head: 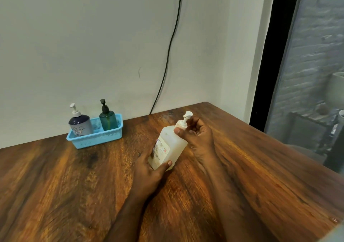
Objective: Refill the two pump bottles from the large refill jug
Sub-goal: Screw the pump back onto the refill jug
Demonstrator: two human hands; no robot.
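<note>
The refill jug (168, 146), a translucent white rectangular bottle with a printed label on one face and a white pump head (186, 116) at its top, is held tilted over the middle of the wooden table (74, 186), its top leaning toward the far right. The left hand (149, 169) is curled around the jug's lower end, thumb pressed across the near face and fingers wrapped behind, so it is closed firmly on the base. The right hand (200, 135) is closed around the jug's neck and white collar, thumb lying on the shoulder of the bottle and fingers bunched about the pump stem; whether the jug's base touches the tabletop cannot be told, since the left hand covers it. Well apart from the jug, at the far left against the wall, sits a light blue perforated plastic basket (96, 136). Two pump bottles stand upright inside it: a grey and dark blue rounded bottle (81, 124) with a white pump at the left end, and a teal translucent bottle (108, 120) with a black pump at the right end, both with their pumps on. A black cable (170, 44) runs down the pale wall and passes behind the table's far edge, between the basket and the jug. The tabletop between the hands and the basket is bare wood. To the right, a dark vertical frame (268, 55) borders a glass pane (316, 55) through which a grey brick surface shows.
</note>
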